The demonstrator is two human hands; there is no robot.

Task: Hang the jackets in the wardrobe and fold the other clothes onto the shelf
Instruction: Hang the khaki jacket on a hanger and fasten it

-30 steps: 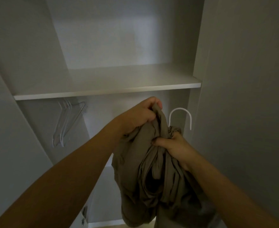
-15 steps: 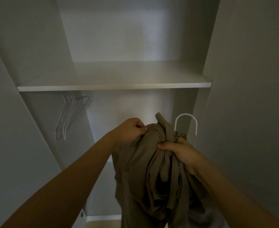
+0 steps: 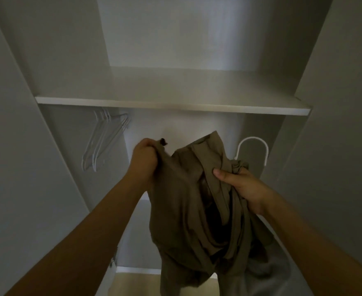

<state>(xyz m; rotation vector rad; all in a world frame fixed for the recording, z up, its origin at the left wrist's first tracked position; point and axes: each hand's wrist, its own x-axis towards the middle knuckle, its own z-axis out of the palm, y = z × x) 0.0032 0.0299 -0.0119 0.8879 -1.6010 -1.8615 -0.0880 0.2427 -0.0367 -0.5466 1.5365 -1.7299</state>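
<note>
Below the shelf (image 3: 171, 105), both hands grip a limp, creased khaki jacket (image 3: 197, 210) (soft cloth): left hand (image 3: 143, 159) fingers clamped on its edge, right hand (image 3: 244, 186) bunching folds beside a curved white hook (image 3: 252, 144).

Gripping a bunched olive-brown jacket (image 3: 188, 201) at frame centre with left hand (image 3: 144, 157) and right hand (image 3: 243, 185), white hanger hook (image 3: 253, 144) rising beside the right hand, wardrobe shelf (image 3: 171, 104) spanning above, white hangers (image 3: 103, 142) hanging at centre left
</note>
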